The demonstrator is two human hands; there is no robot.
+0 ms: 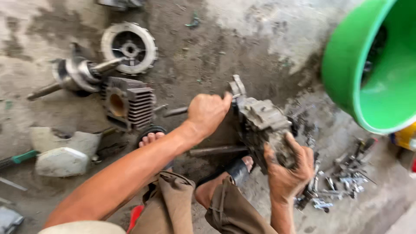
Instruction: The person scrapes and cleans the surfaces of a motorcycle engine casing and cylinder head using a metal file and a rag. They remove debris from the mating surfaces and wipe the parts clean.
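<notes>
My right hand (288, 167) grips the lower edge of a dirty grey engine casing (260, 119) and holds it up off the oily concrete floor. My left hand (208, 112) is closed around a thin metal tool (175, 112) whose far end meets the top of the casing. Both of my feet in sandals show just below the casing, with my brown trousers at the bottom edge.
A finned cylinder block (128, 104), a crankshaft (73, 78) and a round toothed rotor (128, 47) lie at the left. A green plastic basin (342, 65) stands at the upper right. Several small bolts and tools (346, 180) are scattered at the right. A metal bar (214, 151) lies by my feet.
</notes>
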